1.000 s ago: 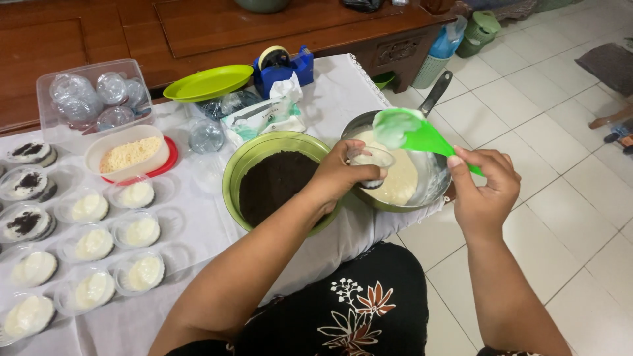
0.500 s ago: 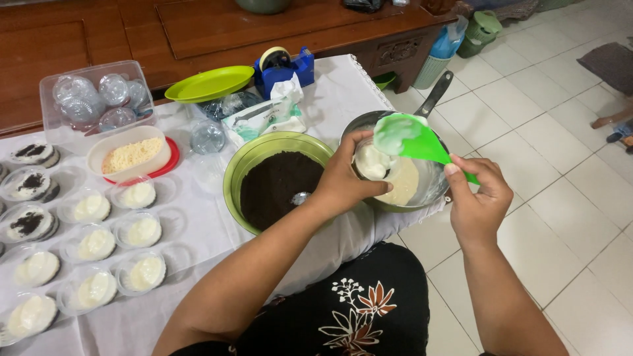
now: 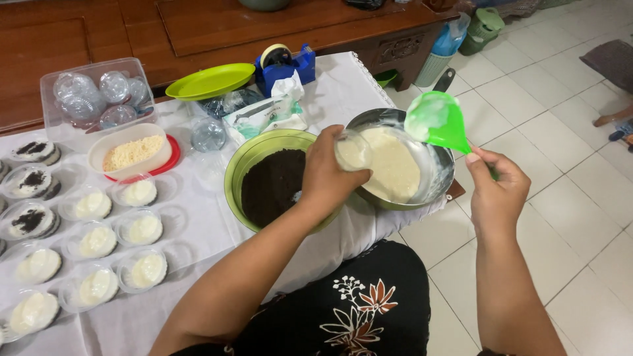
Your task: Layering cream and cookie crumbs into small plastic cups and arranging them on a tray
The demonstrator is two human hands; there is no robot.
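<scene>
Over the metal pan of pale cream at the table's right edge, the left hand is wrapped around a small clear cup, fingers closed on it, holding it tilted just above the cream. The cup looks partly filled with the same pale stuff. The right hand is off to the right of the pan, pinched shut on the handle of a green ladle, whose bowl is up in the air over the pan's far rim and smeared with cream.

Just left of the pan, touching it or near enough, sits a green bowl of dark crumbs, with what looks like a spoon poking out under the left wrist, hard to tell. Further left on the white cloth there are rows of little clear cups already holding cream, a few topped with dark crumbs. Behind those is a tub of pale crumbs on a red lid, a box of clear dome lids, a green plate and a blue tape dispenser.
</scene>
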